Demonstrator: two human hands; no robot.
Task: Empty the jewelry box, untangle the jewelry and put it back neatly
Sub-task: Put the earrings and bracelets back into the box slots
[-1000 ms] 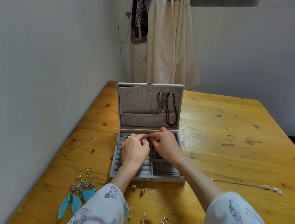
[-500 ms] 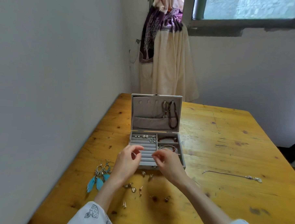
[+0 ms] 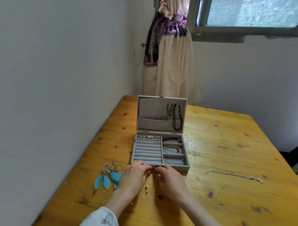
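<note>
A grey velvet-lined jewelry box (image 3: 160, 147) stands open at the centre of the frame on the knotty yellow pine tabletop (image 3: 228, 150), its lid upright with dark bead necklaces (image 3: 176, 116) hanging inside at the right. In the tray, small stud earrings (image 3: 146, 137) sit along the top ring roll at the left; a red-beaded bracelet (image 3: 171, 140) and a thin silver bangle (image 3: 171, 148) lie in the compartments on the right.

Both hands are low at the box's front edge, just below its clasp. The left hand (image 3: 133, 175) has its fingers curled down onto the tabletop, and the right hand (image 3: 171, 179) likewise; each seems to be closing on a tiny silver earring (image 3: 148, 172) between them, though whether either is truly pinched I cannot tell. More small silver studs (image 3: 146, 187) lie scattered between the wrists. A pair of turquoise feather earrings (image 3: 108, 175) rests at lower left, and a thin silver chain with a pendant (image 3: 236, 175) lies well apart at right.

The likely trouble is with these little studs: they are small and sit on smooth wood, so a glancing fingertip could flick one away or under the box. A sleeve (image 3: 102, 220) dragged across the scattered ones could sweep them off the near edge. The feather earrings lie touching, so their hooks could catch if lifted together.
</note>
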